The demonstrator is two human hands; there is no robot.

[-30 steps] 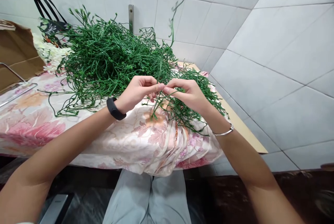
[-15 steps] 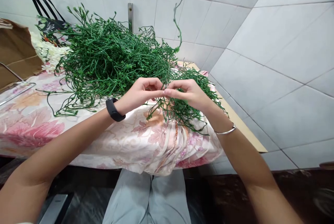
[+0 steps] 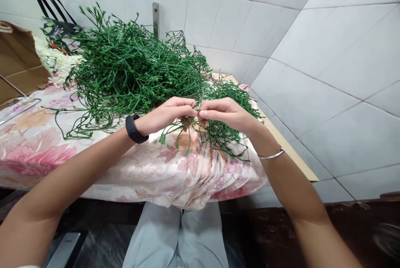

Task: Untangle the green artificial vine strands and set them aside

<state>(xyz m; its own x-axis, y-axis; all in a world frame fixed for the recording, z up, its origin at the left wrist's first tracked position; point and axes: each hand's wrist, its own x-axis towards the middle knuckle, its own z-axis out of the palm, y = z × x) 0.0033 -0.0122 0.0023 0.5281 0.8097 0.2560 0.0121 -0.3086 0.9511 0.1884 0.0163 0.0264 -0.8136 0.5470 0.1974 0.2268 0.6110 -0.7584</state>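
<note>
My left hand (image 3: 173, 111) and my right hand (image 3: 226, 113) meet above the front part of the table, thumbs and fingertips pinched close together. Both are closed on a thin green artificial stem (image 3: 179, 128), whose branching tips hang down below the fingers toward the left. Part of the stem is hidden by my fingertips. A large heap of tangled green stems (image 3: 134, 66) lies just behind my left hand. Under and beside my right hand spreads a smaller pile of green stems (image 3: 231, 134).
A floral cloth (image 3: 125, 180) covers the table. At the left are white artificial flowers (image 3: 61, 66), a brown paper or cardboard piece (image 3: 18, 59), a metal rod (image 3: 21, 109) and a dark floral bag (image 3: 59, 30). Tiled walls (image 3: 343, 80) stand behind and to the right.
A stem that stuck up above my hands no longer shows there; branching tips now hang lower, to the left. Both hands have shifted slightly, with fingers still pinched together.
</note>
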